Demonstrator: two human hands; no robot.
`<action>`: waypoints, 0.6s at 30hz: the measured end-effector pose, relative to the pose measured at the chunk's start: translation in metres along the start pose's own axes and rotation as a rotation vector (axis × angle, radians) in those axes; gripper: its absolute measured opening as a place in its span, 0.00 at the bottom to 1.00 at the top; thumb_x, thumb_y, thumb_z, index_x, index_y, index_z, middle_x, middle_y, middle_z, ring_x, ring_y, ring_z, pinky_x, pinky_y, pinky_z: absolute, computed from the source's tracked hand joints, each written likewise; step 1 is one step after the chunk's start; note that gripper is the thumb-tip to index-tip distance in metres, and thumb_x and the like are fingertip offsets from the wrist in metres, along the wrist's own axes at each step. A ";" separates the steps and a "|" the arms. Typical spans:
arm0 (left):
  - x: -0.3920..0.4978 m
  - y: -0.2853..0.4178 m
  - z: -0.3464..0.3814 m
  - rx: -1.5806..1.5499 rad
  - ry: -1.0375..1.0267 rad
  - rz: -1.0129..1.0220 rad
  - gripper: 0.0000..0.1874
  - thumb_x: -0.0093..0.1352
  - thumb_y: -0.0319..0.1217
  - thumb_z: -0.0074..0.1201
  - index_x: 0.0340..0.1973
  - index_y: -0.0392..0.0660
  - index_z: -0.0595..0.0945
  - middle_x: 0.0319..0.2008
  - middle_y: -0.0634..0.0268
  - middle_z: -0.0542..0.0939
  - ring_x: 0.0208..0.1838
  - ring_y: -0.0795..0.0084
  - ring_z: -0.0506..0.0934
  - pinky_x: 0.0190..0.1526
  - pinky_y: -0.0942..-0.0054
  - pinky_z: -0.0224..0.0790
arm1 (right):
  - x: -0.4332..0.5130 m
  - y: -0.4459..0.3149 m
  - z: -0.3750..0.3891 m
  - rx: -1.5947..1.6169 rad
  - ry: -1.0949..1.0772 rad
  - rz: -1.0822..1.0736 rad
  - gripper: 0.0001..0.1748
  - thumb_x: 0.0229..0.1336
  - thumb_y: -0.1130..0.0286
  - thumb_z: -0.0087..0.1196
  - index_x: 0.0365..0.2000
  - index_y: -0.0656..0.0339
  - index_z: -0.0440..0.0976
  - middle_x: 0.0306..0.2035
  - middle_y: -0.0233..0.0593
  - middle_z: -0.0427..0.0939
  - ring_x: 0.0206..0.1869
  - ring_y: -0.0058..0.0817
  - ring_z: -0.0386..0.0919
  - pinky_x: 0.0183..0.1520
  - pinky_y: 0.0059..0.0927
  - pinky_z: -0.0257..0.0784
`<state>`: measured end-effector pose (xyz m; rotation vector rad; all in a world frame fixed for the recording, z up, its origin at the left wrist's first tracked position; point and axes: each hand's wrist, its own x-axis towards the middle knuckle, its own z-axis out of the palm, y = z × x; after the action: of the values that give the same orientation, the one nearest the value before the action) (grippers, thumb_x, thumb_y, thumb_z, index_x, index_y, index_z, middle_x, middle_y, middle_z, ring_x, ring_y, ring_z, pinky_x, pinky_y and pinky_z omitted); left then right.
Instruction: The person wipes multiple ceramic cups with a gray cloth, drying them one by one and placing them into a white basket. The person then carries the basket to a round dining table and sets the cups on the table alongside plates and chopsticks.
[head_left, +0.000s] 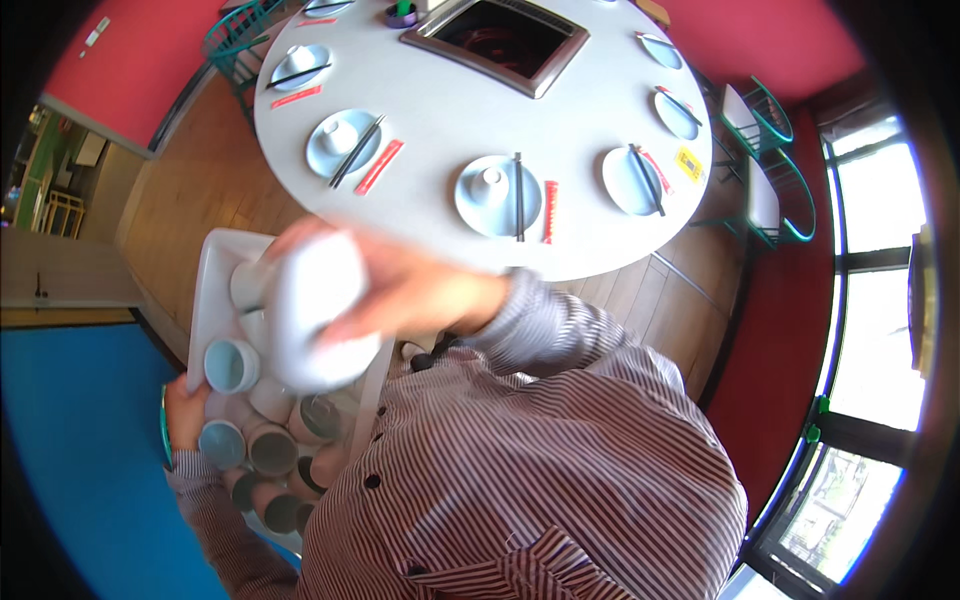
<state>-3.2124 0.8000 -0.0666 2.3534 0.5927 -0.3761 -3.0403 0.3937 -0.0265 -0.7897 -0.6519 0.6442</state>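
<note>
My right hand (405, 281) grips a blurred white ceramic vessel (319, 300) above a white plastic bin (206, 277). Whether it is one piece or more I cannot tell. Several white cups lie at various angles in the bin, among them an upright-facing cup (232, 366) near the left wall. My left hand (186, 412) holds the bin by its left side, fingers partly hidden. The bin rests close against my striped shirt. Just beyond, on the round white table (427, 217), a pale blue plate (472, 214) bears a small white cup (491, 186) and black chopsticks (519, 199).
More settings ring the table, such as a plate with a cup (337, 139) at left and a plate with chopsticks (626, 184) at right. Red paper packets (380, 167) lie beside plates. A metal-framed dark panel (495, 41) sits mid-table. Green chairs (795, 191) stand at right.
</note>
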 end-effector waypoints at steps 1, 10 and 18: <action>-0.002 -0.007 0.009 -0.021 0.037 0.025 0.13 0.67 0.33 0.60 0.33 0.33 0.83 0.24 0.63 0.83 0.30 0.82 0.75 0.33 0.71 0.69 | -0.029 -0.017 -0.037 0.072 0.206 0.019 0.32 0.55 0.68 0.67 0.57 0.63 0.65 0.49 0.44 0.77 0.53 0.30 0.77 0.54 0.35 0.76; -0.049 0.047 0.097 0.072 0.112 -0.066 0.13 0.66 0.33 0.60 0.33 0.33 0.81 0.24 0.68 0.79 0.32 0.83 0.72 0.33 0.73 0.66 | -0.286 -0.037 -0.321 -1.509 1.380 0.523 0.45 0.38 0.56 0.76 0.54 0.65 0.66 0.51 0.53 0.78 0.52 0.47 0.79 0.56 0.39 0.75; -0.107 0.110 0.149 -0.156 0.148 -0.226 0.08 0.66 0.30 0.58 0.36 0.38 0.84 0.24 0.73 0.79 0.28 0.83 0.72 0.28 0.78 0.64 | -0.370 -0.015 -0.398 -1.622 1.263 0.382 0.44 0.43 0.59 0.73 0.58 0.64 0.65 0.51 0.53 0.76 0.55 0.51 0.74 0.59 0.43 0.70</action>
<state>-3.2639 0.5927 -0.0718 2.1834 0.9290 -0.2466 -2.9788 -0.0524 -0.3316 -2.5387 0.3531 -0.3165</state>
